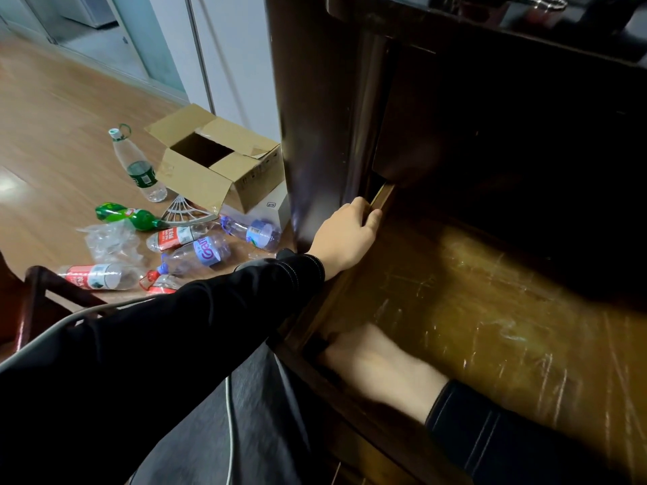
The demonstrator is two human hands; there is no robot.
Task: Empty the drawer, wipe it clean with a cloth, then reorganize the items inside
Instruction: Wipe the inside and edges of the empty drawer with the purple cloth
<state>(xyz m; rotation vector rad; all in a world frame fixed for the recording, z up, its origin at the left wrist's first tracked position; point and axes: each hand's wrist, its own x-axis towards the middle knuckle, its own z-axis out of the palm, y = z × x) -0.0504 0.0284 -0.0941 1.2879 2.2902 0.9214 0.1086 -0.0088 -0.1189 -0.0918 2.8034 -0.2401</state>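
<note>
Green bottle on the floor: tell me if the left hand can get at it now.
Probably yes, once freed: the left hand grips the drawer's side wall, and the green bottle lies uncovered on the floor to its left.

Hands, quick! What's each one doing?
Left hand: grips the side wall of the scratched brown wooden drawer.
Right hand: blurred in the drawer's corner, cannot tell.

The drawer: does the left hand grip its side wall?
Yes, the left hand curls its fingers over the left wall of the drawer, beside the cabinet.
</note>
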